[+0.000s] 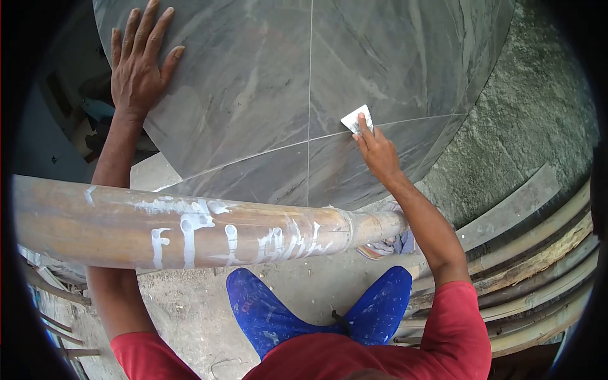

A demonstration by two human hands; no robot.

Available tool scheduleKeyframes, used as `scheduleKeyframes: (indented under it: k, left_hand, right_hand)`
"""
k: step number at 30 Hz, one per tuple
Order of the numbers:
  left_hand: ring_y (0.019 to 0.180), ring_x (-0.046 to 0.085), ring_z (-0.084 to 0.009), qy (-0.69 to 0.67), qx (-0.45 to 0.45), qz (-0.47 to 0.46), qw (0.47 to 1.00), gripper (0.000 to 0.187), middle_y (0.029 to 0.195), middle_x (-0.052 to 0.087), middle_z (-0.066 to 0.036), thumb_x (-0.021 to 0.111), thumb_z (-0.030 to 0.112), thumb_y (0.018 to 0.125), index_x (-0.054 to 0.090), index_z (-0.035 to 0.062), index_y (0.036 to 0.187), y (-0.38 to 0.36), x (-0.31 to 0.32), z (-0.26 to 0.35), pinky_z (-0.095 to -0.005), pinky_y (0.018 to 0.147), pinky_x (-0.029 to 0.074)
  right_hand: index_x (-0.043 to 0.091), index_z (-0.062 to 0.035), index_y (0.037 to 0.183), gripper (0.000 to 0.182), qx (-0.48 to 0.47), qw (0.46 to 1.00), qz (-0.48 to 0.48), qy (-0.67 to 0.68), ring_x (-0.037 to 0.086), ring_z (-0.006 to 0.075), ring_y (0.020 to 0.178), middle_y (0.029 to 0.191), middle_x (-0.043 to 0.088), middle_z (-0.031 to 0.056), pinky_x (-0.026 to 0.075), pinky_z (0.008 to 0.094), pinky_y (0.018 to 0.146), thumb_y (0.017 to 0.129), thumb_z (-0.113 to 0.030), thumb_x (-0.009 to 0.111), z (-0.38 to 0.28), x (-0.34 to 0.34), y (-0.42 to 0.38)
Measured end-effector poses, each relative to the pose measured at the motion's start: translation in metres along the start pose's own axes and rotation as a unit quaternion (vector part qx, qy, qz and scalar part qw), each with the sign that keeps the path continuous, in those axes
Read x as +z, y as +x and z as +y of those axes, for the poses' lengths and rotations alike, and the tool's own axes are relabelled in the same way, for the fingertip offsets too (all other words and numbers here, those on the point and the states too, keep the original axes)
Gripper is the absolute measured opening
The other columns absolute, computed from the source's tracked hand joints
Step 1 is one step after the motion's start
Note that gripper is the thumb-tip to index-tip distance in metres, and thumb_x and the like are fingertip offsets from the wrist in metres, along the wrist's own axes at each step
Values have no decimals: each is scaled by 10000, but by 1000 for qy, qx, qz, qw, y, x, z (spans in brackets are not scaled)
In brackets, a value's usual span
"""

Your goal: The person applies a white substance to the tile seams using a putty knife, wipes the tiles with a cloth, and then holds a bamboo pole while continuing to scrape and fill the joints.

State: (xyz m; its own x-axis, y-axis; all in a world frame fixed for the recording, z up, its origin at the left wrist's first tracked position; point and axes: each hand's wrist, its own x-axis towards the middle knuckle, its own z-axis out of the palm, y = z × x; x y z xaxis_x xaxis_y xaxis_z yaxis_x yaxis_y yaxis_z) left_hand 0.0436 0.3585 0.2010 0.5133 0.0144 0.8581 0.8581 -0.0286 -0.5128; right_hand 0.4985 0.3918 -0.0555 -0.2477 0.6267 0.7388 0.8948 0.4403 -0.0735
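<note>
Right hand pinched one white card, tilted up-left, on the slab; left hand lay flat, fingers spread; one pipe ran crosswise.

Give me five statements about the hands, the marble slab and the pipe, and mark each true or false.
1. The left hand lies flat on the marble slab, fingers spread. True.
2. The right hand holds a hammer. False: it presses a small white card-like scraper onto the slab.
3. The scraper sits on a thin seam line in the slab. True.
4. The rusty pipe is clean, without markings. False: it bears white painted scrawl.
5. Both hands grip the pipe. False: both are on the slab, past the pipe.
</note>
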Motion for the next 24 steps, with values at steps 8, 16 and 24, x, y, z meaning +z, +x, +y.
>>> scheduleKeyframes:
  k: [8,16,24]
  left_hand:
    - [1541,211,-197,-26,17,34,999,618,1653,286,42,427,631,991,402,342,1537,1,1,6,-445,1284,96]
    - [1526,238,-340,58,-45,-130,989,641,1631,314,-148,543,474,972,446,123,1499,4,-22,12,-480,1261,126]
    - [1523,230,-369,-57,-76,-174,980,661,1627,313,-166,519,523,985,459,95,1486,4,-36,10,-511,1253,121]
  right_hand:
    - [411,-245,1535,619,-34,999,4,-27,645,366,597,860,594,156,533,473,512,971,-335,649,-26,-5,6]
    - [414,-273,1529,619,-40,998,9,-44,644,359,590,866,590,137,528,482,504,962,-339,655,-57,-33,43]
    - [440,-310,1514,596,-19,990,-91,-105,682,375,723,921,634,161,546,501,611,957,-341,652,-41,-37,16]
